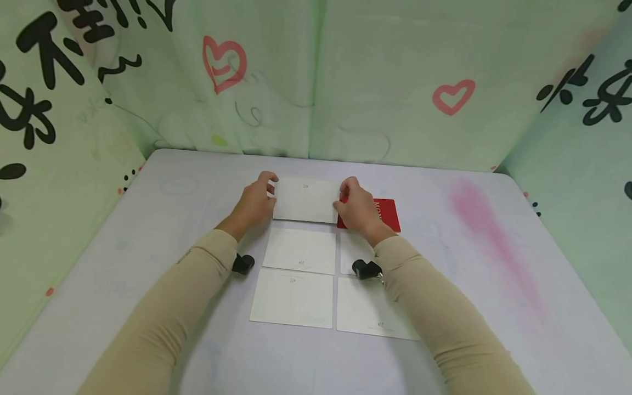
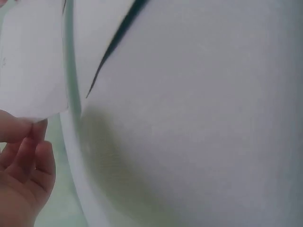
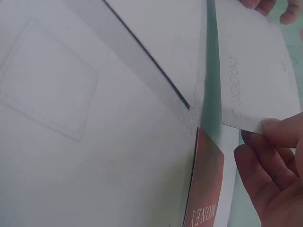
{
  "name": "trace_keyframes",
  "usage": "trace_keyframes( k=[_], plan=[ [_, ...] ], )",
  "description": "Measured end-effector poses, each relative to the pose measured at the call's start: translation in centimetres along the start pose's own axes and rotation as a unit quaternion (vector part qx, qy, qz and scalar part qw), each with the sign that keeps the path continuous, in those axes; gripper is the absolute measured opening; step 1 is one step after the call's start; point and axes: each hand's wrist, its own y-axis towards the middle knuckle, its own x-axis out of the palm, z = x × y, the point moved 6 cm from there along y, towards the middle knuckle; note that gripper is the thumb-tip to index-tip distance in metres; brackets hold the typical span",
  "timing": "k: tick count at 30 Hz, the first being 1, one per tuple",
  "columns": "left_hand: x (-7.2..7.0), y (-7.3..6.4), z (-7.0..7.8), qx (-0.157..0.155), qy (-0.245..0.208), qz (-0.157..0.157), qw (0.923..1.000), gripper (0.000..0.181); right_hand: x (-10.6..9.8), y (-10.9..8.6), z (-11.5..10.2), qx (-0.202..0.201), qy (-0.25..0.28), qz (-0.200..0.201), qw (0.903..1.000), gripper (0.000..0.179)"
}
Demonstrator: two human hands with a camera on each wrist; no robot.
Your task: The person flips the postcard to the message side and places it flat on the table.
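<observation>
Matt white paper card (image 1: 306, 200), smooth, stiff-looking. Same matt white paper stock on four flat cards (image 1: 299, 250). Red card (image 1: 387, 214), smooth, faint sheen. Pale lilac counter (image 1: 173, 219), smooth matt. Soft green cloth-like printed walls (image 1: 395, 82).

The head view looks forward and down from above the desk (image 1: 494, 307) toward the far wall, taking in both forearms. Each wrist view sits very near the white card (image 1: 306, 200), at its left edge (image 2: 31, 61) and right edge (image 3: 258, 75). All three views share that card.
</observation>
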Motion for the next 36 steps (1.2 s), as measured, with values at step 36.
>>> trace_keyframes(
  k=[36],
  plan=[
    [1.8,-0.1,-0.5,-0.046,0.164,-0.129,0.9769,0.051,2.5,0.4,0.5,-0.017,-0.179,-0.126,0.9757,0.048]
  ],
)
